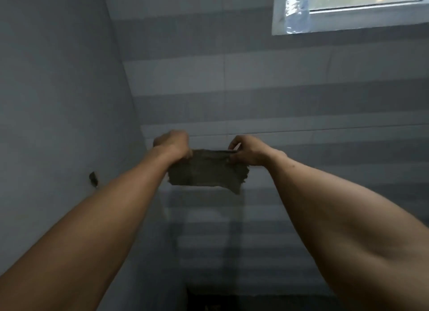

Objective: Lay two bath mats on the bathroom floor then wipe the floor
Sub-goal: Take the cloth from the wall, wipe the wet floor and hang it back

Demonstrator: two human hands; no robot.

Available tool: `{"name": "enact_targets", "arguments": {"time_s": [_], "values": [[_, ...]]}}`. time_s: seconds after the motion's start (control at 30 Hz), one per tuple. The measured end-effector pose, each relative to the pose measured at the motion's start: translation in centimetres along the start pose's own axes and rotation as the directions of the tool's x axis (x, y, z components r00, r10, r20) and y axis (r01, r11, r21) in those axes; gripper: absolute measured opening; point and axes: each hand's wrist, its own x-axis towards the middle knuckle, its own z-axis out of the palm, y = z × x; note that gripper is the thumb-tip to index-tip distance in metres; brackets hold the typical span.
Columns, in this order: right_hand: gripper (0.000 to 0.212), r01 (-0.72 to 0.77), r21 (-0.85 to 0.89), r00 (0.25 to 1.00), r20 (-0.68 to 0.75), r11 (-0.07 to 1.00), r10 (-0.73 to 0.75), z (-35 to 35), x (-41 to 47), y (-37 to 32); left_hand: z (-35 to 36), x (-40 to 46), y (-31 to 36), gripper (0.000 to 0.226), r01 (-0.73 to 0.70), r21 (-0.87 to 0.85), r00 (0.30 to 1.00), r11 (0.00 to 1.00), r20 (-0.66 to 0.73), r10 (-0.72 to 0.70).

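A small, frayed, dark grey-brown cloth (206,170) hangs in the air in front of the striped tiled wall. My left hand (173,144) is closed on its upper left corner. My right hand (246,151) pinches its upper right corner, so the cloth is stretched flat between them at arm's length. Its lower edge hangs free and ragged. No bath mat and no floor are in view.
A grey striped tile wall (278,97) faces me, with a plain grey wall (58,90) on the left meeting it in a corner. A white-framed window (348,9) sits high at the upper right. A small dark fitting (93,178) projects from the left wall.
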Motion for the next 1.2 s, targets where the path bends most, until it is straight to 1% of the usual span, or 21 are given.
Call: {"name": "enact_targets", "arguments": {"time_s": [0.07,0.17,0.23,0.3,0.37,0.47,0.53,0.63,0.8,0.97,1.03,1.13,1.2], "values": [[0.028,-0.072,-0.026,0.997,-0.034,0.997,0.071,-1.5,-1.7,3.4,2.6,1.4,2.9,0.011,-0.093,0.014,0.996,0.996,0.006,0.093],[0.02,-0.195,-0.029,0.976,-0.101,0.98,0.191,-3.0,-4.9,8.8,6.8,3.2,7.9,0.017,-0.247,-0.001,0.969,0.969,0.006,0.247],[0.017,-0.292,-0.006,0.947,-0.142,0.956,0.288,-3.6,-7.4,12.8,9.7,4.0,11.7,0.021,-0.345,-0.057,0.938,0.937,0.014,0.346],[0.011,-0.388,0.028,0.908,-0.156,0.921,0.388,-3.8,-10.2,16.9,12.6,4.2,15.8,0.023,-0.412,-0.15,0.906,0.899,0.039,0.422],[0.007,-0.478,0.061,0.859,-0.175,0.876,0.481,-3.8,-12.9,20.9,15.7,4.0,20.3,0.02,-0.445,-0.249,0.875,0.86,0.08,0.477],[0.01,-0.605,0.089,0.767,-0.201,0.791,0.609,-3.3,-16.6,27.1,20.9,3.3,26.8,0.019,-0.463,-0.362,0.831,0.809,0.139,0.538],[0.012,-0.669,0.102,0.711,-0.198,0.736,0.675,-2.5,-18.6,31.3,24.7,2.8,30.7,0.022,-0.502,-0.381,0.781,0.777,0.186,0.596],[0.007,-0.739,0.124,0.642,-0.169,0.662,0.748,-0.9,-21.0,37.0,30.8,2.0,35.3,0.024,-0.546,-0.392,0.718,0.741,0.237,0.654],[0.016,-0.821,0.158,0.537,-0.116,0.549,0.836,4.5,-22.9,45.4,40.5,1.2,39.9,0.025,-0.57,-0.387,0.635,0.725,0.352,0.687],[0.021,-0.871,0.217,0.449,-0.007,0.44,0.893,13.6,-22.8,53.1,51.5,1.5,41.8,0.022,-0.606,-0.34,0.557,0.719,0.463,0.689],[0.021,-0.874,0.254,0.433,0.021,0.414,0.901,16.8,-22.7,54.8,55.3,1.9,41.7,0.02,-0.618,-0.316,0.536,0.72,0.5,0.68],[0.021,-0.88,0.305,0.404,0.081,0.364,0.911,23.3,-21.9,59.0,63.3,2.7,42.0,0.021,-0.652,-0.284,0.497,0.703,0.54,0.679],[0.021,-0.875,0.336,0.406,0.114,0.35,0.907,28.2,-21.4,61.6,68.5,3.0,41.6,0.022,-0.661,-0.251,0.476,0.707,0.588,0.654]]}}
